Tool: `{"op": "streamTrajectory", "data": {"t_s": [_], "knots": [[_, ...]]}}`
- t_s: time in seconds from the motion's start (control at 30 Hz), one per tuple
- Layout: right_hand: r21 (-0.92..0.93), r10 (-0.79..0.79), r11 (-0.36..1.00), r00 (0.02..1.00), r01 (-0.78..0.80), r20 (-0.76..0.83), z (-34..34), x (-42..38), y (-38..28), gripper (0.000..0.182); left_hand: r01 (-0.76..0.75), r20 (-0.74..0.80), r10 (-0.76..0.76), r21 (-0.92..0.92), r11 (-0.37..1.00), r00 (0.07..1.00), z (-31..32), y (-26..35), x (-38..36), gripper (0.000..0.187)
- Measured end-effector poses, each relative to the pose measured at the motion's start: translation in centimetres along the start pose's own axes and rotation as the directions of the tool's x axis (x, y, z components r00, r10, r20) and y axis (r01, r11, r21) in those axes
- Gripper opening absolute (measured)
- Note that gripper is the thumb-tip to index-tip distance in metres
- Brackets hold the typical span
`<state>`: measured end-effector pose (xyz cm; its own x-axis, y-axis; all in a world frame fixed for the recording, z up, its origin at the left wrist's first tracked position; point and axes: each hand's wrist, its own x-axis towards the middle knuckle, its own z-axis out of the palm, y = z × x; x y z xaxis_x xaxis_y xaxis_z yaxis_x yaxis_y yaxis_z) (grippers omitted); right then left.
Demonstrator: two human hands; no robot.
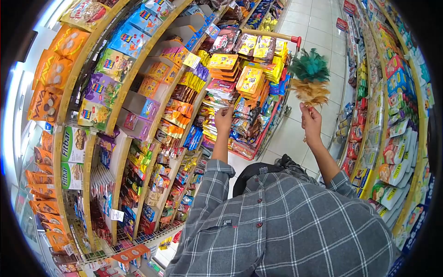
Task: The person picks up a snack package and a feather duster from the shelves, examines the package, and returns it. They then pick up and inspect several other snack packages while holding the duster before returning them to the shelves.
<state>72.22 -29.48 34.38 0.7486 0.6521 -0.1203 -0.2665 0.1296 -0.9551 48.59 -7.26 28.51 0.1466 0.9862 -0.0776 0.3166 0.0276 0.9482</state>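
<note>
My right hand [312,121] is closed round the handle of a feather duster [311,76], held upright beside the trolley. Its feathers are dark green at the top and tan below. My left hand [224,118] is over the near left side of a shopping trolley [249,151] heaped with snack packets. Its fingers are curled against the packets, and what they grip, if anything, is hidden. Just past it lie pink-and-white packets [220,87]. Stacked yellow-and-orange packs [251,79] stand to its right.
Snack shelves [121,64] rise close on my left, with pouches, small bars and Fitbar boxes [74,145]. More stocked shelves [396,115] line the right side. A white tiled aisle floor [310,23] runs ahead past the trolley's red-ended handle [296,40].
</note>
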Motion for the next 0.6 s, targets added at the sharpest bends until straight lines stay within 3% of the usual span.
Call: {"op": "streamTrajectory", "data": {"t_s": [0.07,0.2,0.3,0.37,0.5,0.6], "knots": [[0.032,0.03,0.999,0.999,-0.029,-0.042,-0.9,0.3,0.1,0.029,0.046,0.008,-0.047,0.071,0.996,0.999,0.5,0.0,0.5,0.027],[0.034,0.08,0.997,0.988,-0.076,-0.131,-3.5,-0.2,1.7,0.029,-0.006,-0.036,0.004,-0.051,0.999,0.999,0.3,-0.3,-0.7,0.021],[-0.007,0.103,0.994,0.98,-0.106,-0.171,-4.1,-0.9,1.9,0.031,-0.168,-0.124,0.16,-0.059,0.984,0.979,-1.6,0.1,-2.3,0.017],[-0.008,0.117,0.993,0.981,-0.119,-0.158,-4.5,-1.1,2.7,0.031,-0.103,-0.103,0.074,-0.321,0.941,0.992,-3.5,-0.4,-3.8,0.018],[-0.126,0.073,0.99,0.997,-0.07,0.02,-2.1,-1.3,3.0,0.027,0.04,-0.007,-0.07,-0.761,0.647,0.997,-8.9,-1.4,-7.9,0.026],[-0.306,-0.064,0.934,0.931,0.183,0.36,1.1,-2.0,4.0,0.023,0.006,-0.07,-0.134,-0.868,0.496,0.988,-11.2,0.8,-10.8,0.028]]}}
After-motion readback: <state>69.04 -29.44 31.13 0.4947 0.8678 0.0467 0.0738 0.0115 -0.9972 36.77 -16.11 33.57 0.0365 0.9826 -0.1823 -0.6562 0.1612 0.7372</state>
